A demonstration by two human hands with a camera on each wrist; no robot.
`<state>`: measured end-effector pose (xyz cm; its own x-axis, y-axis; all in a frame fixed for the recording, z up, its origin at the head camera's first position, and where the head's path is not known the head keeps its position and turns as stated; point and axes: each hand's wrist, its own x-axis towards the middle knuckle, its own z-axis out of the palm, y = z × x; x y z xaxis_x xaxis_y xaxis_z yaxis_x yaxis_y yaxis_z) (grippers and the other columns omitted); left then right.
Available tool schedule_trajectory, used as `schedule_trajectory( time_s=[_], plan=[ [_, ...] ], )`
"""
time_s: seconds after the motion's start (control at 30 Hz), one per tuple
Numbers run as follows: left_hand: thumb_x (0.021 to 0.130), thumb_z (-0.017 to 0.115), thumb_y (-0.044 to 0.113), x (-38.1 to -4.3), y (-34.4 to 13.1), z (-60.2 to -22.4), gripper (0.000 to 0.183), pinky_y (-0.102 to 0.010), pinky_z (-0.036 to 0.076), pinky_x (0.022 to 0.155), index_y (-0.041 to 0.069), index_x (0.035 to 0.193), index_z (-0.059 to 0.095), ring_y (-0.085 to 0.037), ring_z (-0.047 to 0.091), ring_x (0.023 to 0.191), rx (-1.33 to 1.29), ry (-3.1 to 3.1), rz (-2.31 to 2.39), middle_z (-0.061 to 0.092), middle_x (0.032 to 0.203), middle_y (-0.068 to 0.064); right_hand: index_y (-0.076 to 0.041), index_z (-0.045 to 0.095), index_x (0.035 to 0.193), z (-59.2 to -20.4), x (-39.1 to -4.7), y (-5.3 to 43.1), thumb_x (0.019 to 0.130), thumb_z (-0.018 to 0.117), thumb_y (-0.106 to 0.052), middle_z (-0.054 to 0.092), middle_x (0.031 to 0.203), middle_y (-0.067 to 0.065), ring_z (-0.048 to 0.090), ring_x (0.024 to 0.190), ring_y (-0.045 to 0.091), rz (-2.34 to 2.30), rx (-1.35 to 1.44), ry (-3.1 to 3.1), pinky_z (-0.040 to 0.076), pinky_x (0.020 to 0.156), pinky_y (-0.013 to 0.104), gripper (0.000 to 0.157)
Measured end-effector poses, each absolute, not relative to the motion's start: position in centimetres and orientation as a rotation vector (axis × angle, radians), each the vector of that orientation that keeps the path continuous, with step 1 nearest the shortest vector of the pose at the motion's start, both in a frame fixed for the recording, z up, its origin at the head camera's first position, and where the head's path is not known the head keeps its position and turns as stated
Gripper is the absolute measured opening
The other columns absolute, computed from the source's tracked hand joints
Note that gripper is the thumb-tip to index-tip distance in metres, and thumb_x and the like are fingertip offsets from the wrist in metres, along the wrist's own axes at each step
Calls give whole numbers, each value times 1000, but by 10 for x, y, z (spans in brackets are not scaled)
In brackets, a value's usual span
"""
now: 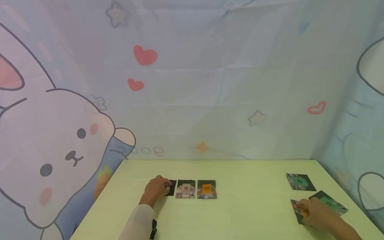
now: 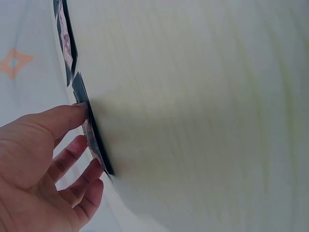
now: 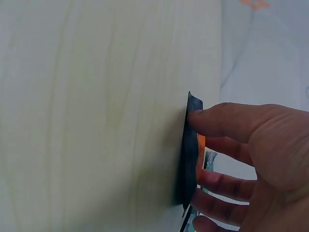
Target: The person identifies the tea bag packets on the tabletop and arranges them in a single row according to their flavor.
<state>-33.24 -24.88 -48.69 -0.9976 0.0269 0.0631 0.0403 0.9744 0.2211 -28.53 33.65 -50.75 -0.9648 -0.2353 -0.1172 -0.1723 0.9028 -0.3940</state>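
Observation:
My left hand (image 1: 156, 189) holds a flat dark sachet (image 1: 172, 187) at the left end of a row, most of it hidden under the fingers. In the left wrist view the thumb is at one end of this sachet (image 2: 92, 135) and the fingertips are along its outer side. Far to the right, my right hand (image 1: 319, 213) grips a black sachet with an orange label (image 1: 298, 217) between thumb and fingers. The right wrist view shows that sachet (image 3: 190, 154) edge-on, its shadow on the tabletop.
Beside the left-hand sachet lie a beige-labelled sachet (image 1: 185, 189) and an orange-labelled one (image 1: 206, 189), side by side. Two green-labelled sachets (image 1: 301, 182) lie near the right edge of the pale table (image 1: 240, 213). A printed cloth backdrop (image 1: 192, 83) rises behind the table.

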Motion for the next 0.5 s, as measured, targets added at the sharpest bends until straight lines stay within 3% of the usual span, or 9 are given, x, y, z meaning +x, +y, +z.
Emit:
schedule_trajectory(
  time_s=[0.17,0.5],
  plan=[
    [93,72,18,-334,-251,-489,17,-44,55,74,21,108,78,-30,64,87,-59,-3069,-364,64,115,-11,-3,67,122,-507,-287,337,78,84,-21,63,111,20,62,94,29,-606,-293,2873,55,75,54,51],
    [93,72,18,-336,-251,-490,17,-44,55,75,21,108,78,-30,63,86,-57,-3060,-366,64,113,-10,-7,70,119,-507,-291,330,78,84,-20,63,100,8,56,87,20,-569,-265,2897,53,74,48,46]
  ],
)
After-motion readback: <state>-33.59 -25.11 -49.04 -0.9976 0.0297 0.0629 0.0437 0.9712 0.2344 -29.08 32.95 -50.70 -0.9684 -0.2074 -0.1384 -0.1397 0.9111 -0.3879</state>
